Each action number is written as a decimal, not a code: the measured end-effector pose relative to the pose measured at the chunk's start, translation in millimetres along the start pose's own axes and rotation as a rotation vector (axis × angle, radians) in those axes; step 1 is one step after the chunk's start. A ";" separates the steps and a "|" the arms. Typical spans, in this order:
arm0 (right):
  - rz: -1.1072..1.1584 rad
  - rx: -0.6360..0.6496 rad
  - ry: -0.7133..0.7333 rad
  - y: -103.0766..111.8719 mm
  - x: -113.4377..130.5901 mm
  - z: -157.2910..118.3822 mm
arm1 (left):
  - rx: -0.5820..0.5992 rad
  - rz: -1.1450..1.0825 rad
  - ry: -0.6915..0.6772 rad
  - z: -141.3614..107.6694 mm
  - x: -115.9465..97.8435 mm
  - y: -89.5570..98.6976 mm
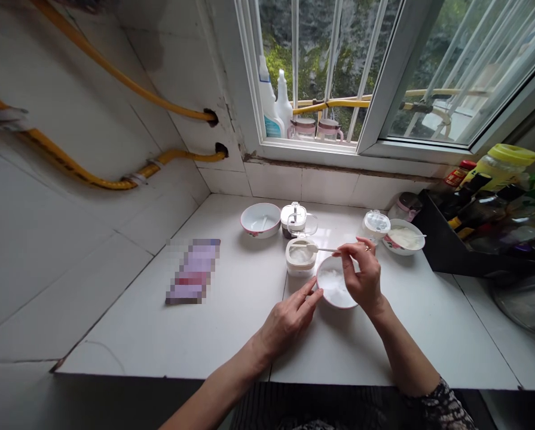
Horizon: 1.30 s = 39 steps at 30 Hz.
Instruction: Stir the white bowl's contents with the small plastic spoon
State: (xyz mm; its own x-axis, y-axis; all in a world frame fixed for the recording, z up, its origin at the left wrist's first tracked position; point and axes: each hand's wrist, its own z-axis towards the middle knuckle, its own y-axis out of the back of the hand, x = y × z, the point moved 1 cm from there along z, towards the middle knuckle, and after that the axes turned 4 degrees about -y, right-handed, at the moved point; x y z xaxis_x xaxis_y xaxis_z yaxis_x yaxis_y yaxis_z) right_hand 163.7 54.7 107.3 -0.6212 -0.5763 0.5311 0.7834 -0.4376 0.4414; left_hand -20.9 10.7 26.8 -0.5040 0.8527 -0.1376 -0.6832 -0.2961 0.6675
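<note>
My right hand (362,272) pinches the thin handle of a small white spoon (325,249). The spoon's head lies over the mouth of an open white seasoning jar (300,269), which has pale, grainy contents. Just right of that jar is a bowl (339,298) with a pink rim and white powdery grains inside, partly covered by my right hand. Fingers of my left hand (289,313) grip the bowl's left rim. Behind the open jar stands a second seasoning jar (293,220) with dark contents and a white lid.
A white bowl (260,221) with a spoon stands back left. At right are another lidded jar (376,226), a bowl of white stuff (404,237) and a black bottle rack (446,251). A blurred purple packet (194,272) lies left. Yellow hoses (173,156) run along the wall.
</note>
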 end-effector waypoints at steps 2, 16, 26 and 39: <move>0.100 -0.038 -0.203 4.6 -5.7 0.2 | 0.003 -0.008 0.005 -0.5 0.0 -0.3; 0.035 0.210 -0.471 13.7 -31.4 -5.9 | -0.018 -0.011 0.001 0.5 -1.4 1.6; 0.371 0.207 -0.755 12.1 -35.4 -7.8 | 0.001 -0.015 0.008 -0.3 -1.0 0.5; 0.576 0.106 -0.908 17.1 -44.5 -0.8 | -0.028 -0.014 -0.007 0.6 -0.2 -1.1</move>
State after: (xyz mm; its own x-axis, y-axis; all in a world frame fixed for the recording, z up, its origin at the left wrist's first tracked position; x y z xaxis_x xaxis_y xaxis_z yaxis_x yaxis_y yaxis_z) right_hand 204.8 72.4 90.6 0.0216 0.0694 0.9974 0.9842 -0.1770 -0.0090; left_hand -19.7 11.2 26.5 -0.4907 0.8598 -0.1412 -0.7045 -0.2962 0.6449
